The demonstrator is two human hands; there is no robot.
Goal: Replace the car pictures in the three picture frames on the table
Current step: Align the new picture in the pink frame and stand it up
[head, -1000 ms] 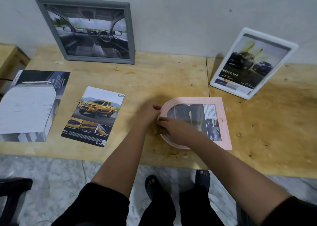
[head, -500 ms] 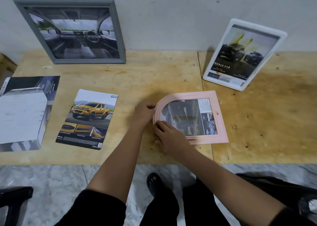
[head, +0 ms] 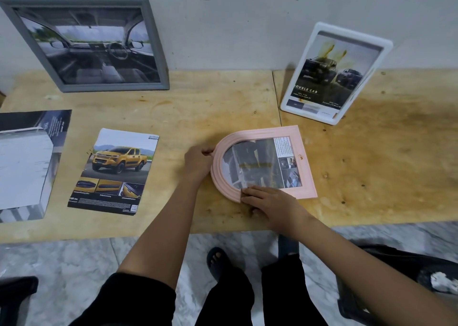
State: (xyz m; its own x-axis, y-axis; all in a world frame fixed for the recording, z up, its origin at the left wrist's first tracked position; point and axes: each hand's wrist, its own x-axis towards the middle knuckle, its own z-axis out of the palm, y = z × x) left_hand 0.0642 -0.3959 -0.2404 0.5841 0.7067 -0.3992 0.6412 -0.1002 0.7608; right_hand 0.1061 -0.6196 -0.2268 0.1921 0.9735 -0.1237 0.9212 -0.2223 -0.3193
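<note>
Left hand (head: 198, 162) clamped on the pink frame's (head: 307, 177) arched end, right hand's (head: 271, 203) fingers flat on its near rim; light, stiff, likely fragile-fronted, it seems best gripped by edges.

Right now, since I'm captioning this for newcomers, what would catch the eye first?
The pink frame lies flat near the front edge of the table, with the left hand gripping its arched end and the right hand resting on its near rim. Next comes the yellow truck print to its left, then the grey frame back left and the white frame back right.
</note>
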